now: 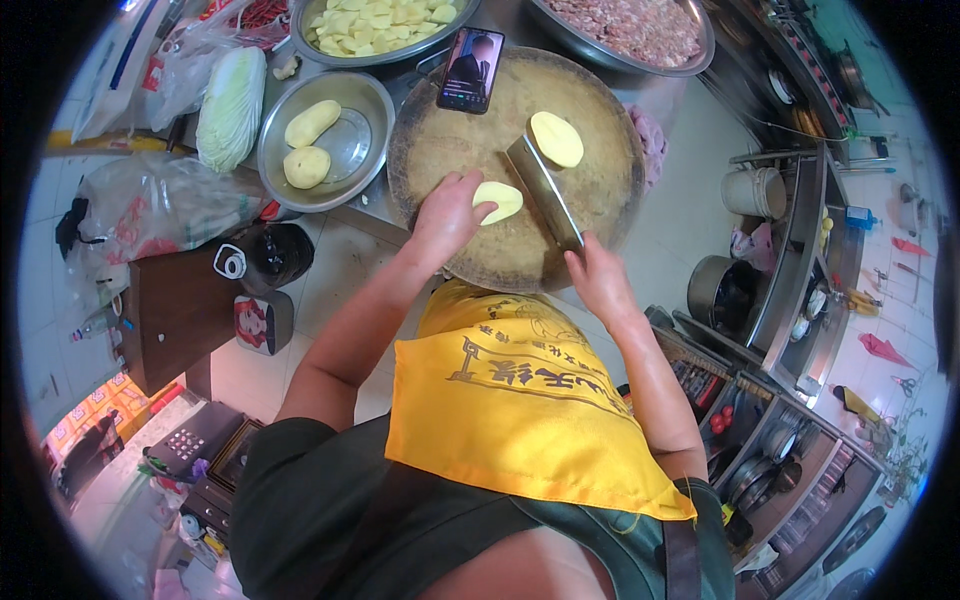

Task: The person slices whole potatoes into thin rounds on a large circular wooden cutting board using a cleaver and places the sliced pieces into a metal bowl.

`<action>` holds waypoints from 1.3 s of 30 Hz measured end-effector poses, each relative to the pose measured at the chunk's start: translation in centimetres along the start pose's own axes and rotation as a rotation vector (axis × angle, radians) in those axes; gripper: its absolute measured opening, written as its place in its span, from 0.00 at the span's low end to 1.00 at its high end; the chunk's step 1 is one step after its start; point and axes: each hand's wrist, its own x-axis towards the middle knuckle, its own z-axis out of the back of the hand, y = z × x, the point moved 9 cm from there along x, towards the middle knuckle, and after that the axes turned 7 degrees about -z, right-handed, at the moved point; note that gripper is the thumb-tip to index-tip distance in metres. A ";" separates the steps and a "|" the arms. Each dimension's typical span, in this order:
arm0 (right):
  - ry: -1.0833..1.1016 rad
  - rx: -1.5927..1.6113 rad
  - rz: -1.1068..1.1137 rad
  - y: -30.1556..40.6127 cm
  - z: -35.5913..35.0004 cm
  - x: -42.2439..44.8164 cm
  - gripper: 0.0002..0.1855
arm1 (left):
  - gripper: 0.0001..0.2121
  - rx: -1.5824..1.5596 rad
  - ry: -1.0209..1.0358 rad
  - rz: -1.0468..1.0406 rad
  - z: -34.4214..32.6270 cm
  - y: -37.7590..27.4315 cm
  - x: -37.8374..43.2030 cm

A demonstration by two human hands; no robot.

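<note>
On a round wooden chopping block (pixel 480 150), my left hand (pixel 450 216) steadies a peeled potato half (pixel 504 204) with thumb and fingers. My right hand (pixel 602 276) grips the handle of a cleaver (pixel 541 191). Its broad blade stands over the block, between that piece and another potato half (pixel 557 139), which lies with its pale oval face up. To the left, a metal bowl (pixel 358 176) holds two peeled potatoes (pixel 309 142). A smartphone (pixel 471 71) with a lit screen rests on the block's far left edge.
Behind the block stand a metal basin of sliced potatoes (pixel 382 26) and a basin of minced meat (pixel 630 30). A napa cabbage (pixel 231 109) lies left of the bowl, near plastic bags (pixel 165 202). A pink cloth (pixel 649 146) hangs by the block's right side. Metal shelving (pixel 795 247) runs along the right.
</note>
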 end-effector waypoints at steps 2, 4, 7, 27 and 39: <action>0.008 0.006 0.004 0.4 0.1 -0.1 0.13 | 0.15 0.006 0.021 0.025 -0.6 -0.1 0.0; 0.019 0.023 -0.007 0.7 0.3 -0.2 0.13 | 0.15 -0.025 -0.030 0.047 -0.7 0.3 -0.1; 0.027 0.045 -0.010 0.8 0.6 -0.2 0.12 | 0.15 -0.095 -0.157 -0.039 -0.3 0.1 -0.9; 0.160 -0.082 0.089 4.8 3.4 -0.9 0.07 | 0.20 0.054 0.023 -0.024 0.0 -1.7 0.0; 0.073 -0.036 0.183 5.0 0.8 1.5 0.06 | 0.15 0.074 0.113 -0.028 0.2 -1.6 0.7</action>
